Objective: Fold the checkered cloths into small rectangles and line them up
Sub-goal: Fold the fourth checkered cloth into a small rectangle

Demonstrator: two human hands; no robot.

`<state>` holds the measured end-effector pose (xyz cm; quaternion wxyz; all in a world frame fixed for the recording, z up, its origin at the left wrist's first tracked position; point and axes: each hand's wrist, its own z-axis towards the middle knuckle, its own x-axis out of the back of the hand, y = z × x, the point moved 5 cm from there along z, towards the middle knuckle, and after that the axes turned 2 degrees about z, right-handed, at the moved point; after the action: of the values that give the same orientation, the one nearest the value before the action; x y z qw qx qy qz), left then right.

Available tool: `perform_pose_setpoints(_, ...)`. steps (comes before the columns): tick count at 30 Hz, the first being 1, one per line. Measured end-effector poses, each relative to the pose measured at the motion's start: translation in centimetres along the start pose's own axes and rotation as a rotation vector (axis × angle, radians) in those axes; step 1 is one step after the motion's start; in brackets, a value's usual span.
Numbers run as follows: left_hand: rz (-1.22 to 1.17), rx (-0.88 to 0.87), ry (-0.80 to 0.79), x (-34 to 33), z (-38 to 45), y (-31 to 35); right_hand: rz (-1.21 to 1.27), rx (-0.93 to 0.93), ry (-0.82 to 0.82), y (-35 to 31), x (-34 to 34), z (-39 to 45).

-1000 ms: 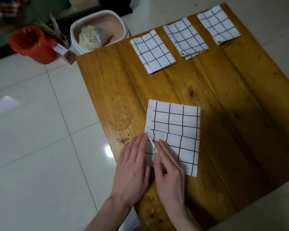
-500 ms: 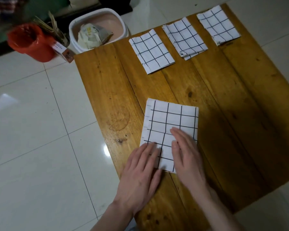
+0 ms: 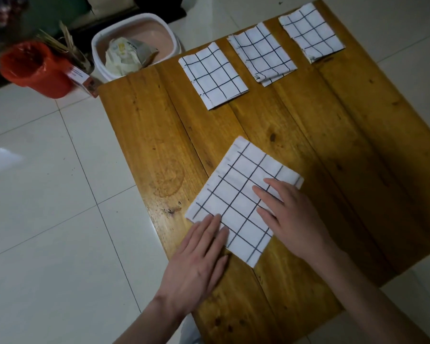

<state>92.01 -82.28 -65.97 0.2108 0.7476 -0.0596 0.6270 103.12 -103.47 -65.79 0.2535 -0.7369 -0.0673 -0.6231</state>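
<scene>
Checkered cloth [image 3: 236,194], part-folded and larger than the finished pieces, lay flat on the near half of the wooden table [image 3: 320,150], turned on a diagonal so that its long axis ran from the near-left corner up toward the far right. Left hand [image 3: 199,264] lay palm down, fingers [image 3: 216,227] straight and close together, tips pressing the near-left edge of the cloth while the palm rested on bare wood; nothing pinched or lifted. Right hand [image 3: 293,219] lay flat on the right portion of the cloth, fingers spread a little and pointing far-left across it, also gripping nothing. Cloth therefore sat mostly ahead of and between the two sets of fingertips, with its far-left corner uncovered and beyond both. Judged: smoothing or squaring stage, another fold likely needed to reach the size of the others. Right hand sat nearer the right-hand edge, left hand nearer the near-left corner; a fold across the long axis would seem to call for one of those ends to be carried over to the other. Three folded checkered cloths [image 3: 212,75] [image 3: 262,54] [image 3: 310,32] stood in a spaced row along the far edge, well apart from the hands. White tub [image 3: 97,53] and red bucket [image 3: 35,68] stood on the tiled floor past the far-left corner.
</scene>
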Motion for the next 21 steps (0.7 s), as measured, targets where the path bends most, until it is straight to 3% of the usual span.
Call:
perform_pose_setpoints(13,0.039,0.199,0.038,1.0,3.8,-2.5,-0.063,-0.447,0.040,-4.6,-0.7,-3.1)
perform_pose_setpoints(18,-0.002,0.100,0.053,1.4,3.3,-0.7,-0.011,-0.419,0.143,-5.5,-0.3,-3.5)
perform_pose_setpoints(21,0.009,-0.015,0.025,0.5,2.0,1.1,-0.037,-0.221,0.140,-6.9,-0.6,-4.9)
